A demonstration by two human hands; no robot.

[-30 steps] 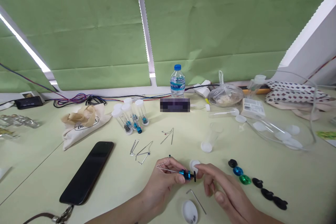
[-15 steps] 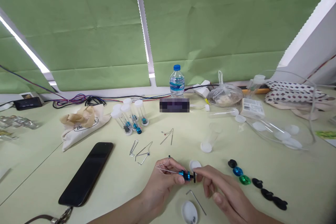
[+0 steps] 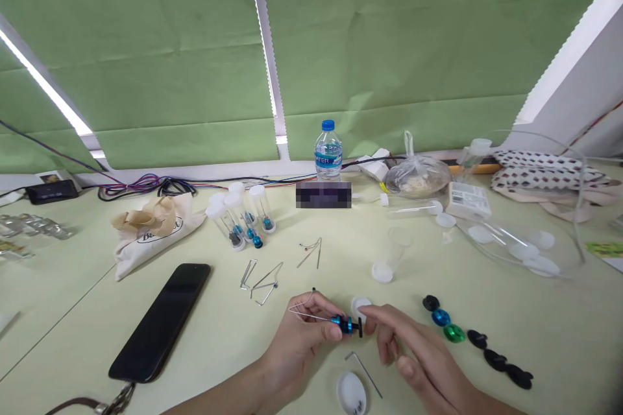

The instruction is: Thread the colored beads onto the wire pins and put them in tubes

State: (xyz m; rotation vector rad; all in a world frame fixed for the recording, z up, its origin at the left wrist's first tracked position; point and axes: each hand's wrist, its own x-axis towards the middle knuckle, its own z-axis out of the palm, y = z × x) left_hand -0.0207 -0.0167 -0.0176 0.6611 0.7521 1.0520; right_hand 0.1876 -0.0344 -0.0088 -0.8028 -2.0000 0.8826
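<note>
My left hand (image 3: 309, 331) pinches a small blue metal piece (image 3: 343, 325) between thumb and fingers. A thin bent wire runs from it over the fingers, and a black disc (image 3: 360, 327) sits on its right end. Just right of the disc is my right hand (image 3: 409, 343), its fingers apart and nothing between them. Behind the hands lies a white cap (image 3: 361, 307). Nearer the front edge are a hex key (image 3: 366, 374) and a white cap holding tiny parts (image 3: 351, 390).
Black, blue and green discs (image 3: 454, 334) lie in a row at right. Hex keys (image 3: 263, 286), capped tubes (image 3: 263, 209), a phone (image 3: 160, 323) and a cloth bag (image 3: 158, 233) are at left. A water bottle (image 3: 328, 152) stands at the back, a clear tube (image 3: 392, 256) nearer.
My right index finger has shifted slightly right, off the black disc. My left hand keeps its hold on the blue piece.
</note>
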